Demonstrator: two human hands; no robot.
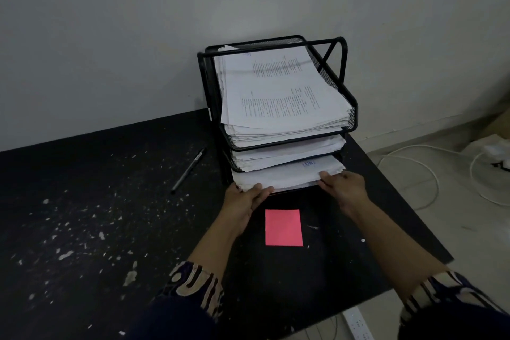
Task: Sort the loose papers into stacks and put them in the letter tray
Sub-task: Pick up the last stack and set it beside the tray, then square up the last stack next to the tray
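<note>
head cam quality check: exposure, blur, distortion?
Head view: dim and underexposed; the black table swallows detail, while the pink note stands out. Wide-angle bending shows on the letter tray and table edges. Print on the top stack is too soft to read. Left hand and right hand are fairly sharp; sleeves blur.

Bystanders on a scuffed black table (82, 215)
Black pen (188, 170) lying at ten o'clock of pink sticky-note pad (283, 227); white cables (425, 168) looped on floor at three o'clock.
</note>
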